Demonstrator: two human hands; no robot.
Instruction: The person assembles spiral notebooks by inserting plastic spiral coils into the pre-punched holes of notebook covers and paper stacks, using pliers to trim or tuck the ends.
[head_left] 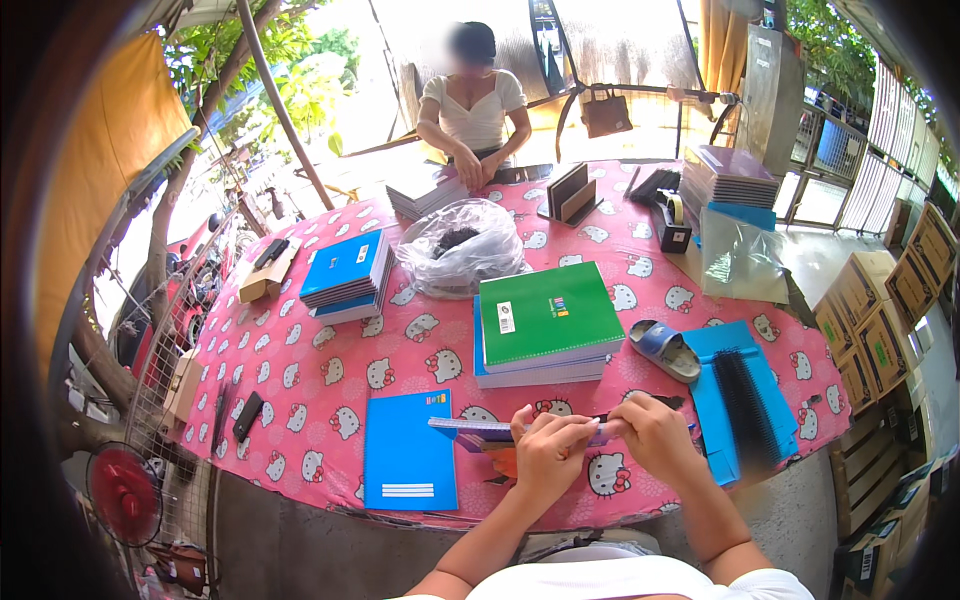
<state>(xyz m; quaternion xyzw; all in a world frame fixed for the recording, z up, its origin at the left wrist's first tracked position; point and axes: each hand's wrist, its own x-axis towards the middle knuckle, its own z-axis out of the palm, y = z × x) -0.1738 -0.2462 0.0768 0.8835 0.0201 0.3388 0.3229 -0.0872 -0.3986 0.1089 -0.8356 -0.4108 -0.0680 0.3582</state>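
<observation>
Near the table's front edge I hold a notebook (470, 428) up on its edge, its purple cover partly hidden by my fingers. My left hand (552, 447) is closed around its middle. At the notebook's right end my right hand (655, 428) is pinched; whether a loose coil end lies between those fingertips is too small to tell. A blue notebook (408, 450) lies flat left of my hands. Just beyond them sits a stack of notebooks topped by a green one (550, 315).
Blue covers (715, 375) bear black binding coils (745, 410) at right, beside a slipper (665, 350). Further off are a plastic bag (462, 250), blue notebooks (345, 262), a tape dispenser (672, 222) and a tall notebook stack (728, 180). Across the table, a person (474, 110) handles notebooks (425, 197).
</observation>
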